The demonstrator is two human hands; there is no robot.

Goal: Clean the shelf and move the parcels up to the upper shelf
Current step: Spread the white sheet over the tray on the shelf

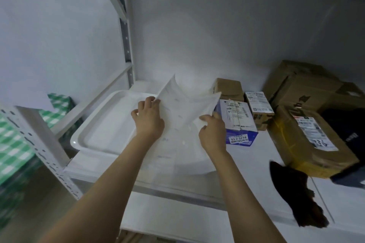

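Left hand (148, 117) and right hand (213, 131) pinch opposite edges of a thin white floppy mailer bag (183, 108) over the white shelf (252, 163); best lifted level.

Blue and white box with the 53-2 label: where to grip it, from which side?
Probably its near end, from the front. The blue and white box lies flat, a small cardboard box close on its right and a brown box behind, so that end looks freest.

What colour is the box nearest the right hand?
The box is blue with white labels, seen in the head view.
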